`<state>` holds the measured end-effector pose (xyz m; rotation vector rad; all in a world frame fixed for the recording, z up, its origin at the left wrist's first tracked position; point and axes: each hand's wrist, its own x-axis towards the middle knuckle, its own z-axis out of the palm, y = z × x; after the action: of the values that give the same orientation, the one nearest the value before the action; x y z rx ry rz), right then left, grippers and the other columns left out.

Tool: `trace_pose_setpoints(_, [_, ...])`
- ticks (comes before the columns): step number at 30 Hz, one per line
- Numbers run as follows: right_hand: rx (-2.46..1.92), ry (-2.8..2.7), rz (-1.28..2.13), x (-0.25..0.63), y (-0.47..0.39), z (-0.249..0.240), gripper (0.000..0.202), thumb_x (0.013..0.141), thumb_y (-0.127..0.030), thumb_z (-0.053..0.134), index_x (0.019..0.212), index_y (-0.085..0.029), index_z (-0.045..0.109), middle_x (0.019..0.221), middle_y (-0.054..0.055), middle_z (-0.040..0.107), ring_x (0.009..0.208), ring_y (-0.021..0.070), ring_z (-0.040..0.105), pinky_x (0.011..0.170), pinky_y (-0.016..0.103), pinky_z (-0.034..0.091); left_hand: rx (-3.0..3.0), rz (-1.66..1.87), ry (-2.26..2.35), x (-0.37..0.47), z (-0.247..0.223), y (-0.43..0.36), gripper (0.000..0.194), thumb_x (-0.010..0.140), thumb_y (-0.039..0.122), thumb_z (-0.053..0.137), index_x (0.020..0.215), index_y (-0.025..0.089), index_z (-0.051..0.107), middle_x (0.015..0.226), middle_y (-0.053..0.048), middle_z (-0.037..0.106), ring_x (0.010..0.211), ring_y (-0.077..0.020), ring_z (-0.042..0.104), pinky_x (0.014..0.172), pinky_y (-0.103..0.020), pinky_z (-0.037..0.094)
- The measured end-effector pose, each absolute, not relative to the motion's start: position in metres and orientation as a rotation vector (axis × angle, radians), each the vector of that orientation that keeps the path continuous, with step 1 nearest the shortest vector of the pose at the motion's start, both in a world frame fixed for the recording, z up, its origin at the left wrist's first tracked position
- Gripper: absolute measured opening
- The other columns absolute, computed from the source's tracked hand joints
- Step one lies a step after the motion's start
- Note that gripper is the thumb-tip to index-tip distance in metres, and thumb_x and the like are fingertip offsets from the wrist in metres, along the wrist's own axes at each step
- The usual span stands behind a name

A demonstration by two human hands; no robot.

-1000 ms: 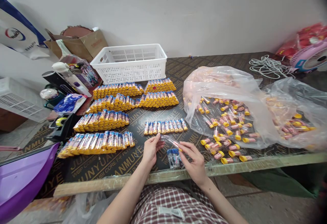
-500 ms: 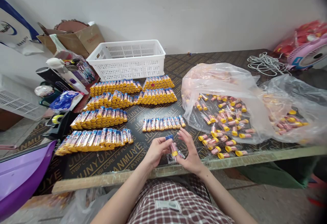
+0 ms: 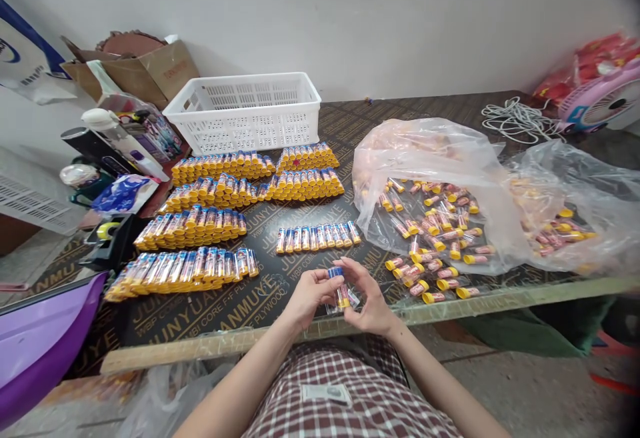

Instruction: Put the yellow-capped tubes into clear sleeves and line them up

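Held upright just above the table's near edge is a small clear tube (image 3: 342, 295) with a blue cap, a yellow end and a pink-red printed inside. My left hand (image 3: 311, 297) pinches it from the left, thumb across its upper part. From the right, my right hand (image 3: 373, 301) curves around the same tube, fingertips at the blue cap and thumb low near the yellow end. Partly hidden behind the hands lies some clear film or labels (image 3: 331, 308). Beyond them a single row of blue-capped tubes (image 3: 319, 237) lies side by side.
Stacked rows of finished-looking tubes (image 3: 185, 268) fill the left, before a white basket (image 3: 245, 121). At right, loose yellow-ended tubes (image 3: 445, 225) spill from a plastic bag (image 3: 425, 151); another bag (image 3: 560, 185) lies beyond. A tape dispenser (image 3: 113, 241), purple bin (image 3: 55, 351), cable (image 3: 520, 118) and fan (image 3: 600, 101) stand around.
My right hand's fingers, raised and apart from the tube before, have come down to its blue cap. The tube is now more upright in my left hand. The view has shifted slightly.
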<state>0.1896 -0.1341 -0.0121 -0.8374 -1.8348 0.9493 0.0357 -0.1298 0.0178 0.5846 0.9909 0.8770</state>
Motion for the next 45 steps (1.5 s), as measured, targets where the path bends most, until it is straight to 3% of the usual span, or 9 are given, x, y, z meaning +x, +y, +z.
trace_pose_setpoints(17, [-0.758,-1.731,1.021,0.186,-0.135,-0.015,0.088,0.058,-0.004,0.052,0.139,-0.026,0.027,0.135,0.009,0.045,0.123,0.0253,0.048,0.103,0.042,0.042,0.576,0.879,0.977,0.035,0.022,-0.131,0.046,0.052,0.042,0.083,0.078,0.008,0.066,0.068,-0.005,0.065,0.058,-0.0124,0.059,0.056,-0.023,0.045])
trace_pose_setpoints(23, [-0.777,-1.771,1.062,0.186,-0.134,-0.012,0.087,0.066,-0.008,0.056,0.142,-0.029,0.019,0.142,0.009,0.037,0.126,0.0248,0.044,0.105,0.044,0.039,0.638,0.893,1.032,0.032,0.013,-0.126,0.046,0.053,0.046,0.08,0.077,0.009,0.065,0.065,-0.004,0.064,0.053,-0.0106,0.056,0.054,-0.023,0.043])
trace_pose_setpoints(26, [-0.874,-1.796,1.033,0.193,-0.131,-0.011,0.09,0.07,-0.017,0.063,0.144,-0.031,0.013,0.149,0.008,0.023,0.126,0.0255,0.043,0.107,0.047,0.035,0.878,0.981,1.294,0.006,0.007,-0.096,0.045,0.054,0.052,0.076,0.07,0.012,0.063,0.064,-0.004,0.064,0.054,-0.0127,0.056,0.054,-0.024,0.043])
trace_pose_setpoints(28, [-0.966,-1.776,0.983,0.199,-0.127,-0.012,0.089,0.073,-0.023,0.064,0.144,-0.031,0.012,0.149,0.008,0.023,0.125,0.0256,0.044,0.107,0.049,0.034,1.167,1.027,1.692,-0.022,0.004,-0.068,0.043,0.055,0.053,0.075,0.068,0.013,0.063,0.063,-0.005,0.065,0.059,-0.0162,0.059,0.058,-0.026,0.044])
trace_pose_setpoints(32, [-1.111,-1.767,0.876,0.211,-0.122,-0.011,0.071,0.081,-0.028,0.059,0.142,-0.031,0.023,0.142,0.007,0.034,0.121,0.0244,0.047,0.103,0.046,0.039,1.602,0.6,2.259,-0.07,-0.001,-0.025,0.044,0.065,0.058,0.066,0.07,0.014,0.067,0.075,-0.012,0.068,0.077,-0.0241,0.063,0.068,-0.029,0.044])
trace_pose_setpoints(36, [-1.201,-1.841,0.747,0.218,-0.12,-0.01,0.054,0.084,-0.032,0.056,0.134,-0.029,0.038,0.14,0.007,0.038,0.123,0.0259,0.044,0.101,0.047,0.041,1.715,0.113,2.286,-0.077,-0.01,-0.016,0.053,0.08,0.059,0.048,0.081,0.011,0.07,0.086,-0.02,0.068,0.085,-0.0283,0.064,0.07,-0.031,0.044])
trace_pose_setpoints(40, [-1.3,-1.946,0.578,0.227,-0.107,-0.017,0.042,0.087,-0.035,0.052,0.128,-0.028,0.046,0.139,0.007,0.041,0.127,0.0266,0.041,0.106,0.05,0.035,1.724,0.061,2.275,-0.065,-0.006,-0.023,0.059,0.089,0.053,0.032,0.093,0.006,0.069,0.095,-0.025,0.066,0.092,-0.0311,0.063,0.076,-0.035,0.045])
trace_pose_setpoints(45, [-1.137,-2.068,0.496,0.232,-0.053,-0.035,0.045,0.087,-0.049,0.047,0.125,-0.026,0.05,0.133,0.008,0.049,0.12,0.0306,0.05,0.102,0.053,0.039,1.693,0.125,2.286,-0.054,0.013,-0.047,0.039,0.087,0.044,0.045,0.104,0.016,0.066,0.101,-0.015,0.066,0.096,-0.0236,0.061,0.082,-0.03,0.045])
